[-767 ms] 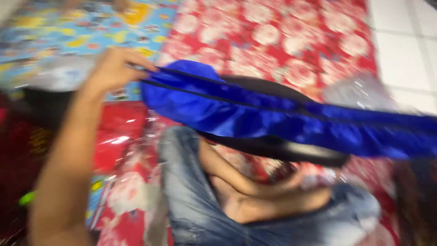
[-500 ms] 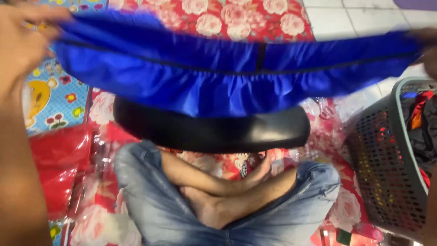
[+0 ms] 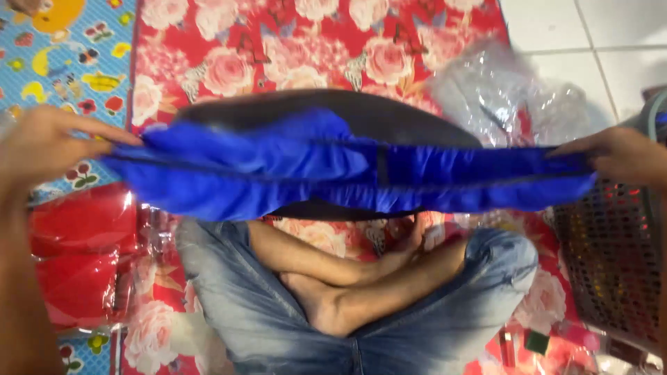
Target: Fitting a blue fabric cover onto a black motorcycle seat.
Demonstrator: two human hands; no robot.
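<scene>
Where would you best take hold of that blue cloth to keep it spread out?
At its two far ends, coming in from the sides. The blue cloth hangs as a long band, and the left hand and right hand each pinch an end.

The fabric cover (image 3: pixel 333 177) spans left to right between the left hand (image 3: pixel 48 142) and the right hand (image 3: pixel 622 154), each gripping one end. The padded seat (image 3: pixel 389 118) lies directly behind and under the cover. The crossed legs (image 3: pixel 347 292) sit nearer. The basket (image 3: pixel 618 264) stands at right; plastic-wrapped packs (image 3: pixel 83 257) lie at left — all on the floor mat (image 3: pixel 278 42).
</scene>
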